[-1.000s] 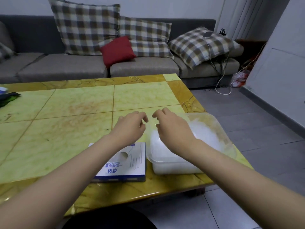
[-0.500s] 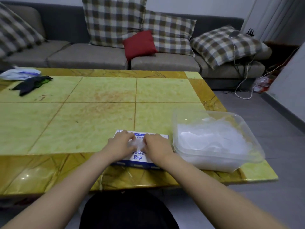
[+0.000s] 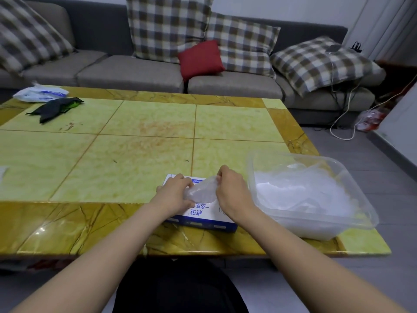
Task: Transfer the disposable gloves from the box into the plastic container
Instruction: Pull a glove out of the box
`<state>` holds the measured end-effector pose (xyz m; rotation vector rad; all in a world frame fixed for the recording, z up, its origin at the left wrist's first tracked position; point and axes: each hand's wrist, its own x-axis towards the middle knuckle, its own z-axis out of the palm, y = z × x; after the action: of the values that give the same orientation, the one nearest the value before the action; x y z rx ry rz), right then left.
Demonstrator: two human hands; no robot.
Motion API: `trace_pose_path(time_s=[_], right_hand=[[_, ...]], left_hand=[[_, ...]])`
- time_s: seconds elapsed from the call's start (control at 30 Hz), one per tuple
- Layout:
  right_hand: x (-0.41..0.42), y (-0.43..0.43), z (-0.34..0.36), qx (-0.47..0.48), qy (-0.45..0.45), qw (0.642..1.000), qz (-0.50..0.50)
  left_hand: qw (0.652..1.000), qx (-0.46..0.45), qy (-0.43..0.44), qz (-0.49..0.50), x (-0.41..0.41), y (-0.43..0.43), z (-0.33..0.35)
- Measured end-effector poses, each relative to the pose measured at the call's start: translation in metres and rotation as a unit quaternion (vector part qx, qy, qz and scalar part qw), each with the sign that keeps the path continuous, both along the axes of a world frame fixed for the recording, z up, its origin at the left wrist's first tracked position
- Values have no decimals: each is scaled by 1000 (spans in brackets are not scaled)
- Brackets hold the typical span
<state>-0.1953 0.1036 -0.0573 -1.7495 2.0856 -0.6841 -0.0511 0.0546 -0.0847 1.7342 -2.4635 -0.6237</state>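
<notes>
Both the left hand (image 3: 174, 195) and right hand (image 3: 232, 193) pinch a clear disposable glove (image 3: 200, 192) above the glove box (image 3: 203, 216), beside the plastic container (image 3: 352, 199).

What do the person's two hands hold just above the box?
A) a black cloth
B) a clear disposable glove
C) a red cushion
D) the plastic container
B: the left hand and the right hand each grip one side of a clear glove, held over the blue-and-white box.
</notes>
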Motion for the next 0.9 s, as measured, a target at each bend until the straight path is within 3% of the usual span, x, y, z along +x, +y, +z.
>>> trace_pose_path(time_s=[0.23,0.5,0.6,0.77,0.9], right_hand=[[-6,-8,40,-146,-78,986,-33],[-42,-13,79,-216,-145,965,-40],[-57,-9,85,-187,-92,978,-21],[-74,2,85,-156,-24,987,36],[-80,10,89,-142,-24,984,101]], left_hand=[[999,-2,-31,-11,-4,2,1],[998,36,5,-48,1,-3,17],[997,-10,68,-47,-8,1,37],[958,-75,275,-19,-47,11,90],[951,-144,269,-61,-68,11,119]])
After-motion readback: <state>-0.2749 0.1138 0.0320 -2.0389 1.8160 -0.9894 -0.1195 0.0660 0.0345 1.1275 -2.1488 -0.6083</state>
